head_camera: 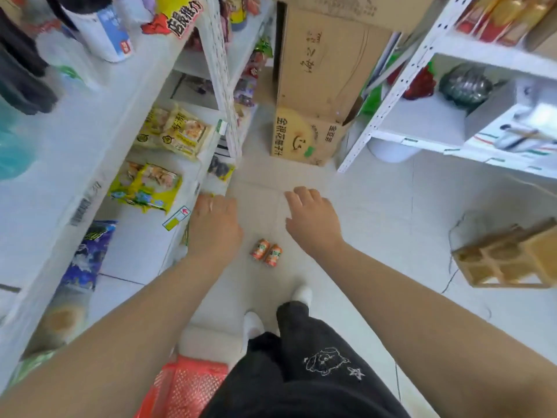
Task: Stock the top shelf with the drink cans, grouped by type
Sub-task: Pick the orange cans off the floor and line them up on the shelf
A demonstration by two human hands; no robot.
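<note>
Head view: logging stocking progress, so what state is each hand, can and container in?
Two orange drink cans, side by side on the floor, unheld.
Left hand, open, empty.
Right hand, open, empty.
Brown cardboard box, on the floor, top flap raised.
Red mesh plastic basket, beside the legs, contents unseen.

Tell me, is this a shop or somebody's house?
Most likely a small shop. White shelves with price labels on their edges hold snack packets, a big cardboard stock box stands at the end of the aisle, and two orange drink cans wait on the floor.
</note>
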